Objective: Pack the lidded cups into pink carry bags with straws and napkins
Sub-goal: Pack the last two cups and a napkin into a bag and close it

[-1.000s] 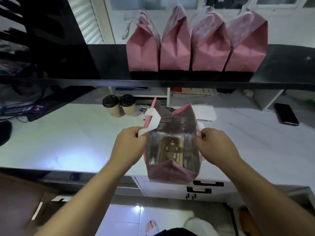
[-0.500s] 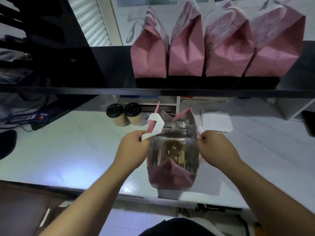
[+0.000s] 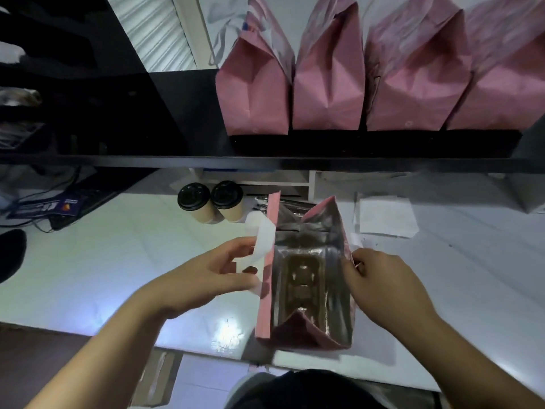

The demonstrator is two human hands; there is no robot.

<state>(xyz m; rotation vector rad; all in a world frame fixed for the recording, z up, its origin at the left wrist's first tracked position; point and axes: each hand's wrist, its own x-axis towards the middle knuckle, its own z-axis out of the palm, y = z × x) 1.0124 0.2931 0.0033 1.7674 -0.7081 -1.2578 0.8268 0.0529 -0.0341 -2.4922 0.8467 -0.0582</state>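
A pink carry bag (image 3: 267,278) with a silvery foil lining stands open on the white counter (image 3: 118,261). A brown cup holder lies at its bottom. My left hand (image 3: 218,270) holds the bag's white handle strap (image 3: 262,240) at the left rim, fingers loosely spread. The right rim is pinched by my right hand (image 3: 374,278). Two tan cups with black lids (image 3: 211,202) stand on the counter behind the bag, to the left. White napkins (image 3: 386,216) lie behind it to the right.
Several closed pink bags (image 3: 327,84) stand in a row on the black shelf (image 3: 265,162) above the counter. Wrapped straws (image 3: 290,203) lie behind the open bag. Cables and a dark keyboard (image 3: 76,202) sit at the far left.
The bag has been set down nearer the counter's front edge and spread wider. My left hand's fingers have loosened around the white strap. The view has come closer.
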